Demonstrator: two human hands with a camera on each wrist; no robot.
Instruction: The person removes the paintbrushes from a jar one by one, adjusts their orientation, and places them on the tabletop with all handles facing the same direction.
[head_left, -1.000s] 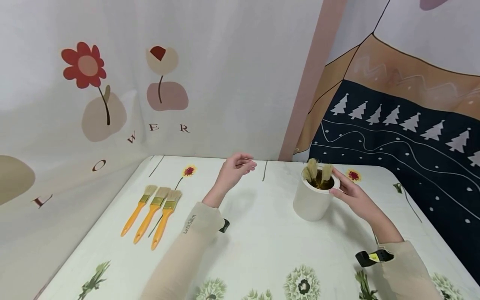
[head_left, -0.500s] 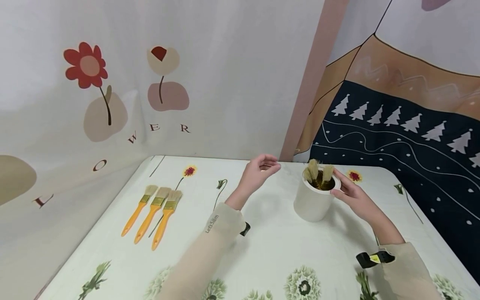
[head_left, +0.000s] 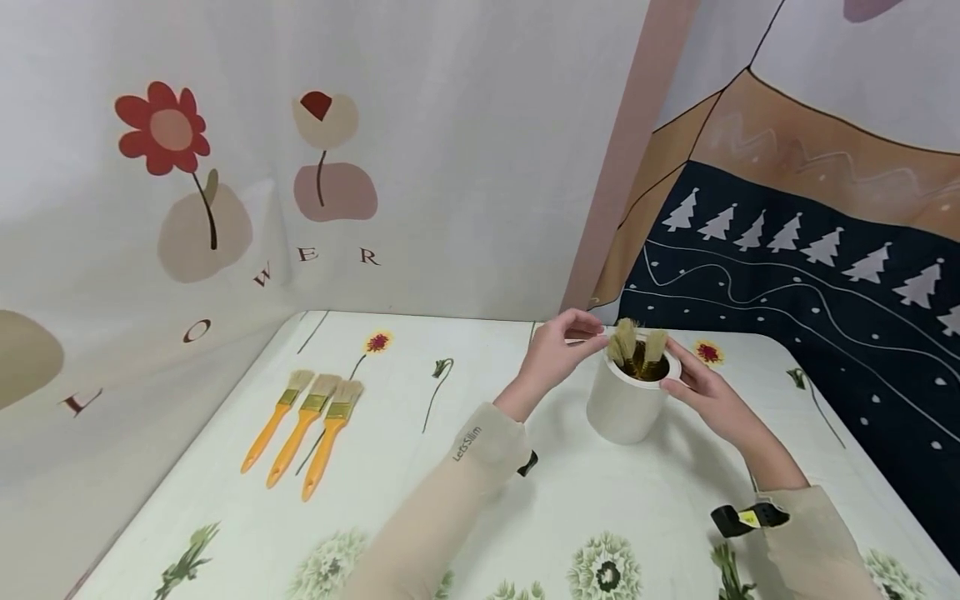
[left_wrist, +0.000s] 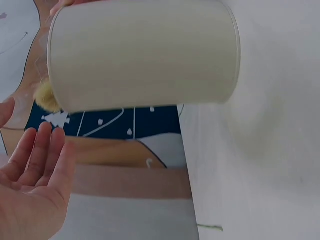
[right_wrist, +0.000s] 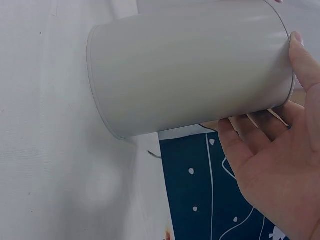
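1. I have the white, smooth-sided cylindrical canister (head_left: 622,408) on the floral-printed white tabletop (head_left: 551,517), far and right, between the two hands, its long axis roughly upright; I cannot tell whether it leans slightly.
2. My right hand (head_left: 708,396) grips its rim from the right, thumb on the near side.
3. My left hand (head_left: 553,354) holds nothing, fingers relaxed, just left of the rim.
4. The pale brush bristles (head_left: 624,342) point up from the mouth, immediately right of those fingertips; the left wrist view shows a gap.
5. Three orange-handled flat paintbrushes (head_left: 294,446) lie well left, handles toward the near side.
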